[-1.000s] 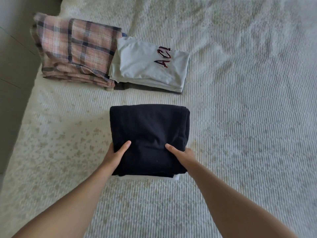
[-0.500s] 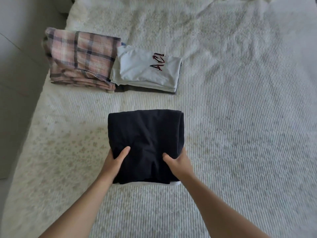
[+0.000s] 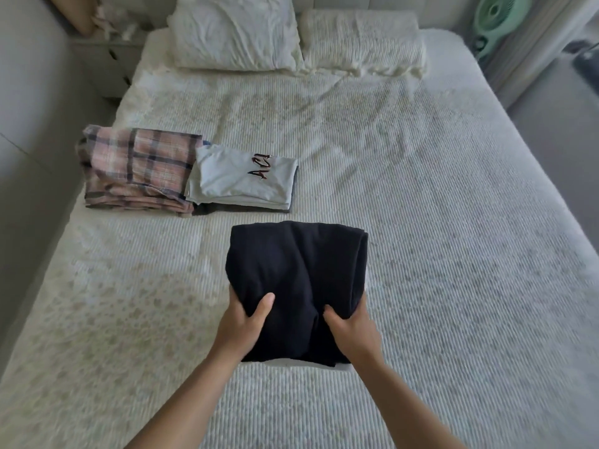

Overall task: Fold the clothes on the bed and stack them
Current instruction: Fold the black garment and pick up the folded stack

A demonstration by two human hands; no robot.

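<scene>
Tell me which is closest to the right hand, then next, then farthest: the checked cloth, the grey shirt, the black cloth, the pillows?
1. Black cloth, in the right hand's grip.
2. Grey shirt, up and left.
3. Checked cloth, farther left by the edge.
4. Pillows, at the bed's head.

Black garment (image 3: 296,286): was lifted off the bed (image 3: 453,254), its middle sagging.
Both thumbs: closed tighter on top.

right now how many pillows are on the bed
2, both at the head of the bed: a wrinkled pillow on the left and a ribbed pillow right beside it. None other shows.
</scene>
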